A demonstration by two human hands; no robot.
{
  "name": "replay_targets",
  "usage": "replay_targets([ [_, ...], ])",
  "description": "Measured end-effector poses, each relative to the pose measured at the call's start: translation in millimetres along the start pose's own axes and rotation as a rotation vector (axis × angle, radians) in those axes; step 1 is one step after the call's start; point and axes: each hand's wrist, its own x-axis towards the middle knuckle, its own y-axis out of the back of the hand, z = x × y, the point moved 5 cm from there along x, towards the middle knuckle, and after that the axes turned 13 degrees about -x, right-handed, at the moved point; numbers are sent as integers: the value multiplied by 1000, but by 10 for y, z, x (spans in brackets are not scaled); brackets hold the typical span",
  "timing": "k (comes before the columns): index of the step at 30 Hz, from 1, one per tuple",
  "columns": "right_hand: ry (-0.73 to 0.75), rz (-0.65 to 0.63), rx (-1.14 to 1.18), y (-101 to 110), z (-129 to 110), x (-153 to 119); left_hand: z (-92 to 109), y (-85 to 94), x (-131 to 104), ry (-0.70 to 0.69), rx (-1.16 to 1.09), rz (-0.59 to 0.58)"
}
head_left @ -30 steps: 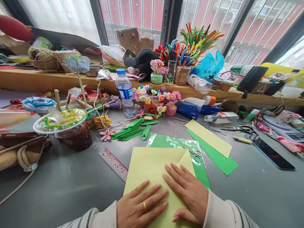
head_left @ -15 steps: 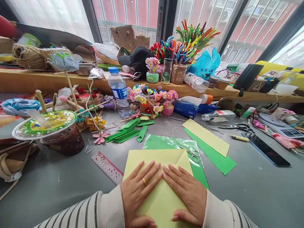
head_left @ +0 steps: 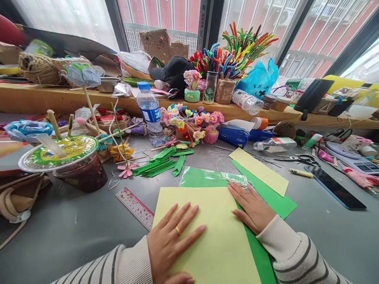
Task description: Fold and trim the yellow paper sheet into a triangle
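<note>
A pale yellow sheet of paper (head_left: 219, 236) lies on the grey table, over a clear packet of green paper (head_left: 204, 178). My left hand (head_left: 174, 236) rests flat on the yellow sheet with its fingers spread; a gold ring is on one finger. My right hand (head_left: 251, 203) lies at the sheet's upper right corner, fingers stretched out, partly on the green packet. It covers most of the small scissors, of which only a bit of handle shows. A pink ruler (head_left: 135, 208) is left of the sheet.
Yellow (head_left: 260, 171) and green paper strips lie at the upper right, near a phone (head_left: 336, 188) and black scissors (head_left: 306, 159). A lidded cup of dark drink (head_left: 81, 173) stands at the left. Behind are folded green pieces (head_left: 160, 161), a water bottle (head_left: 149, 114) and craft flowers (head_left: 192, 120).
My right hand has moved right and up from the middle of the yellow sheet to its upper right corner, over the small scissors. The sheet's right side now lies flatter. The view has shifted slightly.
</note>
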Motion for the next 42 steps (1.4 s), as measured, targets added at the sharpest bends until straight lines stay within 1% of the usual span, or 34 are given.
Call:
replay_targets([
  [5,-31,-19,29,-38,59,-1,59,9,-110,53,80,86],
  [12,-73,-37,135,54,46,14,202,17,-211,18,32,142],
  [15,-63,-34,227,107,4,-3,214,-32,-202,9,63,137],
  [18,-73,-29,344,164,-44,-28,211,-86,-125,17,89,158],
  [22,-158,-55,577,226,-67,-56,234,-153,34,13,82,142],
  [25,-308,-92,897,216,-31,-82,251,-165,85,-6,62,111],
  [28,-433,-101,1187,161,14,-109,242,-138,28,-30,45,95],
  [33,-581,-133,1481,27,72,-151,203,-109,-90,-23,19,83],
  [35,-634,-163,1530,-2,79,-159,204,-125,-65,-21,24,66],
  [37,-634,-209,1541,8,59,-149,214,-141,-4,-22,22,67],
  [40,-534,-370,1456,70,-28,-128,243,-162,93,-41,-4,83],
  [42,-482,-427,1311,143,-64,-134,269,-186,117,-63,-15,87],
])
